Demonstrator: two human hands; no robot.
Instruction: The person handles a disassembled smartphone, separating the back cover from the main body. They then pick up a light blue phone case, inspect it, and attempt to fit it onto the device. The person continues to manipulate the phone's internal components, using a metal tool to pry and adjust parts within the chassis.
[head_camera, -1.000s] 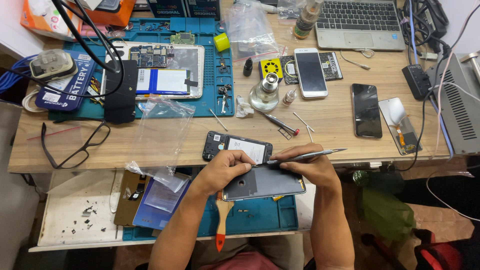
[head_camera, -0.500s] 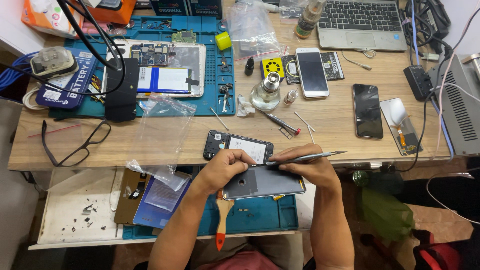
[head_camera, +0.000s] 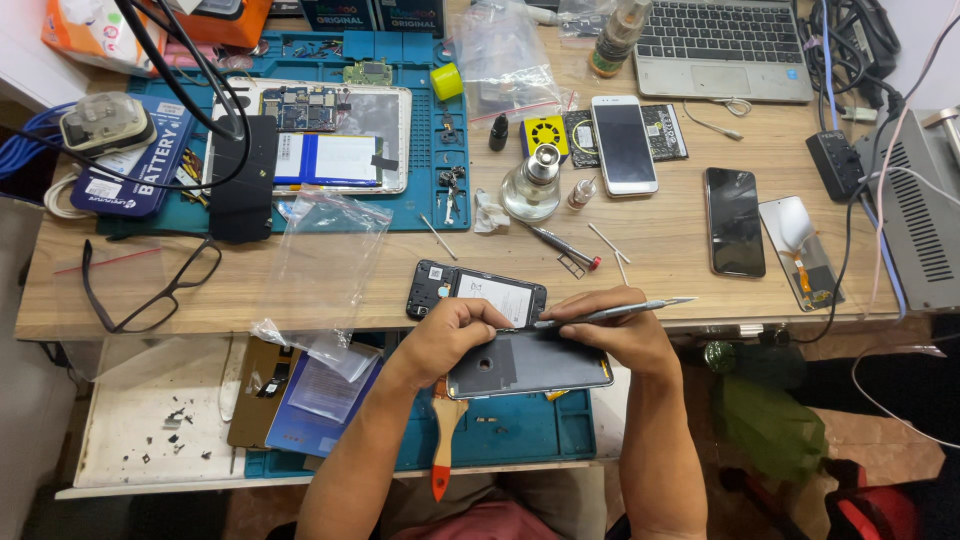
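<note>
Hands unmoved, opened phone shows battery

Light wooden workbench seen from above, evenly lit. Pull-out white shelf below its front edge, left side. White wall strip at top left. Brown floor visible lower right. Grey metal box on bench's right end.

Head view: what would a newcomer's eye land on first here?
Both hands meet at the near desk edge over a grey phone back cover: the left hand grips its top edge, and the right hand holds a thin metal pry tool. Just behind lies an opened phone, and an opened tablet sits on the blue mat.
</note>
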